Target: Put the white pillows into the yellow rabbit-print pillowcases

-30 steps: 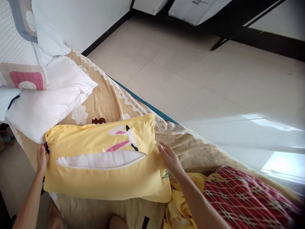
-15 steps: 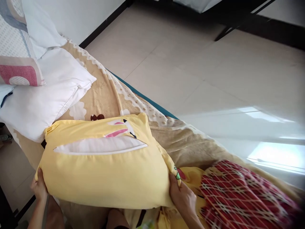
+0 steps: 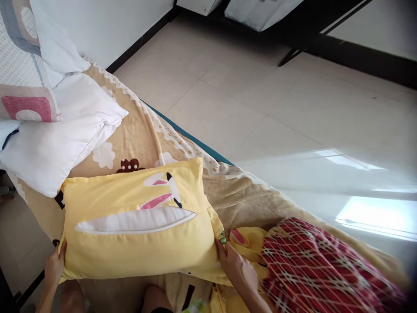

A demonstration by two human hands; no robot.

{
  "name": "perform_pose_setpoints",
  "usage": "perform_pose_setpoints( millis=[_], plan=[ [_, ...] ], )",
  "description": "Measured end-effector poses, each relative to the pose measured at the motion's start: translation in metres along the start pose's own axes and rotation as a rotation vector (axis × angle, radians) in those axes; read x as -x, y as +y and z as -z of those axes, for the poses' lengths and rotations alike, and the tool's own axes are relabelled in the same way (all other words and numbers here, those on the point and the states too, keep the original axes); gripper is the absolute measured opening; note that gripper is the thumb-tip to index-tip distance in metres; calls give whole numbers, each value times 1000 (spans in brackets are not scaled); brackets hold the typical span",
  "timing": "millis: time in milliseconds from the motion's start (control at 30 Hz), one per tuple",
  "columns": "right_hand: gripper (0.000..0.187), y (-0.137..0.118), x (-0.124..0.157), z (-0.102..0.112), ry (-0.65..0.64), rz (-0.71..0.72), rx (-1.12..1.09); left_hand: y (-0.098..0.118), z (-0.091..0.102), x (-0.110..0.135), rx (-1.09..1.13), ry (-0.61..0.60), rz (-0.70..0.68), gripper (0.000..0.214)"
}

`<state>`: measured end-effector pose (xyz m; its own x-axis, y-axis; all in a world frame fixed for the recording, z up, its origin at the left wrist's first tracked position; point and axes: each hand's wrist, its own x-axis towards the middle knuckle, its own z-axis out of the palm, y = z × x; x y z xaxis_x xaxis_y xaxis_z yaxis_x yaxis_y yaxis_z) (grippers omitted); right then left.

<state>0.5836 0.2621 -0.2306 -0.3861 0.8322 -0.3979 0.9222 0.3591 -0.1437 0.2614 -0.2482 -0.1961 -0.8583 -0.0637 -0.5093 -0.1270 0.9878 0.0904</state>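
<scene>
A yellow pillow point(image 3: 140, 256) with a rabbit print lies across the bed before me, its long slit showing the white filling inside. My left hand point(image 3: 55, 265) grips the case at its left edge, thumb on top. At the opposite edge, my right hand point(image 3: 236, 265) is closed on the case near a small green print. Just right of that hand lie crumpled yellow cloth point(image 3: 249, 237) and a red checked cloth point(image 3: 306, 261). The undersides of both hands' grips are hidden.
White pillows point(image 3: 81, 117) and a patterned cushion point(image 3: 28, 82) are piled at the left. A tan blanket point(image 3: 137, 134) with white scalloped trim covers the bed. Beyond its edge is tiled floor point(image 3: 234, 87); a dark table or shelf point(image 3: 293, 34) bears a white bag point(image 3: 260, 13).
The pillow has flattened down and its near side is lower. My right hand has shifted left, my left hand slightly right and down, both still gripping the case.
</scene>
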Motion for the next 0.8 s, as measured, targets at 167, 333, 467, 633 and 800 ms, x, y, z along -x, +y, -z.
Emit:
perform_pose_setpoints(
  millis=[167, 333, 467, 633, 800],
  plan=[
    [27, -65, 12, 43, 332, 344, -269, 5, 3, 11, -114, 95, 72, 46],
    [44, -153, -1, 42, 489, 626, -156, 36, 8, 34, -157, 405, 73, 43],
    [46, -188, -42, 44, 440, 573, -47, 137, 21, 67, 0, 512, -693, 33],
    [25, -199, -83, 83, 144, 401, -99, 338, -9, 85, -170, -114, -1403, 39],
    [24, -201, -96, 121, 180, 395, -87, 462, -72, 68, -148, -179, -1264, 43]
  ],
)
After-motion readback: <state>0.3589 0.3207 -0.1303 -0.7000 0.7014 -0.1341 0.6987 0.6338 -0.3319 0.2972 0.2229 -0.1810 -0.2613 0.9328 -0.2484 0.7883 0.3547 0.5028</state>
